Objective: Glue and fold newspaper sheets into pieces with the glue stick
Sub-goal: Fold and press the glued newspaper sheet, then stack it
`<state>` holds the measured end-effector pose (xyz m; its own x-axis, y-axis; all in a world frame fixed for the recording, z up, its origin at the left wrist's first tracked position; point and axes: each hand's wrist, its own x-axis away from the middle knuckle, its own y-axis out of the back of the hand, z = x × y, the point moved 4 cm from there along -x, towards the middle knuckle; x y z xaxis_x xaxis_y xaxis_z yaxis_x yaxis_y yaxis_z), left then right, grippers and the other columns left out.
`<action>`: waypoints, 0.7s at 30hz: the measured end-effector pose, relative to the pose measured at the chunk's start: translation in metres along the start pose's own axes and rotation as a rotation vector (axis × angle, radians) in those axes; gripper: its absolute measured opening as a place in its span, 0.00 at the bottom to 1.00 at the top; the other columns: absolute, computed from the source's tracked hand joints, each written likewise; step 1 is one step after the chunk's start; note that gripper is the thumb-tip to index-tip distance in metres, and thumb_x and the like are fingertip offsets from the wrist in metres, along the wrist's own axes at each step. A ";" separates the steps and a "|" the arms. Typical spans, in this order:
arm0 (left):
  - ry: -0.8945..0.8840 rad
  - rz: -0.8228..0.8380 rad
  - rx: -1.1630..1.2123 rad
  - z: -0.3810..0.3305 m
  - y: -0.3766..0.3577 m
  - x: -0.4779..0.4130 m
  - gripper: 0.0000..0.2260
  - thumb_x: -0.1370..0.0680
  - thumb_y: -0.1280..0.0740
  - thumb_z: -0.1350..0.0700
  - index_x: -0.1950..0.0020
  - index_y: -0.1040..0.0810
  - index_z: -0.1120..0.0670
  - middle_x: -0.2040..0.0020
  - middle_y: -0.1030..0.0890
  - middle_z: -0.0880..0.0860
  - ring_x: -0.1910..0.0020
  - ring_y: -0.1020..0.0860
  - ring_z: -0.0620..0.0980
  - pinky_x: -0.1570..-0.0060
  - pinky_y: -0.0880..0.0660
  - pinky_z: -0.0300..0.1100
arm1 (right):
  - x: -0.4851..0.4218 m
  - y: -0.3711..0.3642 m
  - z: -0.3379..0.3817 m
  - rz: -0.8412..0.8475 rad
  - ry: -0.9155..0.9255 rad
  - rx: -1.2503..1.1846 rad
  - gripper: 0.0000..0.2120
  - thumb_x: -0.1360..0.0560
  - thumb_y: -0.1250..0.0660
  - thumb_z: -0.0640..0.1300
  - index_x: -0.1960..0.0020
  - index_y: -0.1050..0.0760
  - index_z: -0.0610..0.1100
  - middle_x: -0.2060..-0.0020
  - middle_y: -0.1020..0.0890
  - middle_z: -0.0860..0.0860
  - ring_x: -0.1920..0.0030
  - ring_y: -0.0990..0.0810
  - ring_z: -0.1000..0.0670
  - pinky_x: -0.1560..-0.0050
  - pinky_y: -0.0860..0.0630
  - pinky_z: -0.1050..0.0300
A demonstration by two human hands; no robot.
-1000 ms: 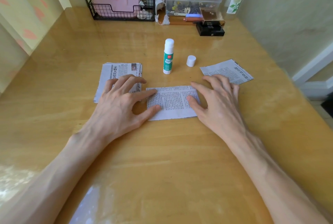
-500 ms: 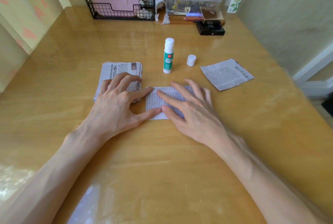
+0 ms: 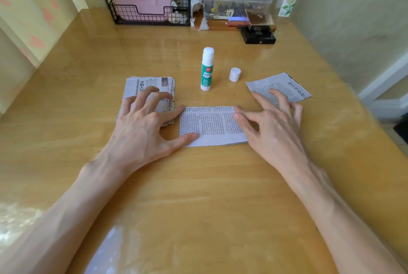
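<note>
Two edges pinned: left hand (image 3: 143,129), spread, on folded sheet (image 3: 209,125) left edge; right hand (image 3: 273,129), spread, right edge

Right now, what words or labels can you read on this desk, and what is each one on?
"GLUE STICK": green label of the glue stick; its red logo is too small to read.
"采购人": headline on the newspaper stack; the rest is covered.
Folded sheet: print too small to read.
Loose sheet: upside-down headline, blurred.
Black box: label blurred.
</note>
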<state>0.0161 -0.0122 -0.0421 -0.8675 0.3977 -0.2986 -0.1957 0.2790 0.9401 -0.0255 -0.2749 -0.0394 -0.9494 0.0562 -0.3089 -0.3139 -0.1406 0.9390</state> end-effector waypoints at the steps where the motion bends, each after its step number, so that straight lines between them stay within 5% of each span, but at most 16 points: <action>1: -0.005 -0.002 0.000 0.000 0.000 0.000 0.36 0.27 0.44 0.20 0.30 0.20 0.39 0.29 0.26 0.45 0.23 0.35 0.52 0.27 0.37 0.56 | 0.000 0.000 -0.001 -0.009 -0.007 -0.004 0.21 0.17 0.45 0.65 0.40 0.14 0.62 0.27 0.22 0.49 0.23 0.36 0.40 0.32 0.41 0.39; 13: -0.109 -0.019 0.064 -0.002 0.001 0.000 0.28 0.25 0.38 0.25 0.31 0.20 0.37 0.30 0.26 0.45 0.24 0.33 0.51 0.28 0.36 0.54 | -0.002 -0.002 0.012 -0.103 0.095 -0.098 0.20 0.19 0.38 0.60 0.36 0.16 0.51 0.32 0.21 0.44 0.27 0.30 0.40 0.32 0.35 0.37; 17: -0.113 -0.022 0.061 -0.003 0.000 0.001 0.26 0.24 0.38 0.26 0.32 0.19 0.36 0.31 0.26 0.45 0.25 0.32 0.51 0.29 0.36 0.53 | 0.010 -0.009 0.048 0.053 0.304 -0.084 0.23 0.14 0.46 0.58 0.22 0.28 0.56 0.21 0.32 0.48 0.20 0.40 0.41 0.26 0.40 0.38; 21: -0.114 -0.028 0.059 -0.004 0.001 0.001 0.26 0.24 0.39 0.25 0.34 0.18 0.36 0.31 0.25 0.45 0.26 0.31 0.51 0.31 0.35 0.53 | 0.016 -0.017 0.061 0.157 0.338 -0.048 0.24 0.13 0.53 0.58 0.19 0.34 0.58 0.17 0.39 0.50 0.17 0.48 0.41 0.23 0.44 0.36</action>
<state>0.0133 -0.0146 -0.0410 -0.8036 0.4851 -0.3449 -0.1892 0.3413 0.9207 -0.0351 -0.2116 -0.0515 -0.9331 -0.2979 -0.2016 -0.1567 -0.1679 0.9733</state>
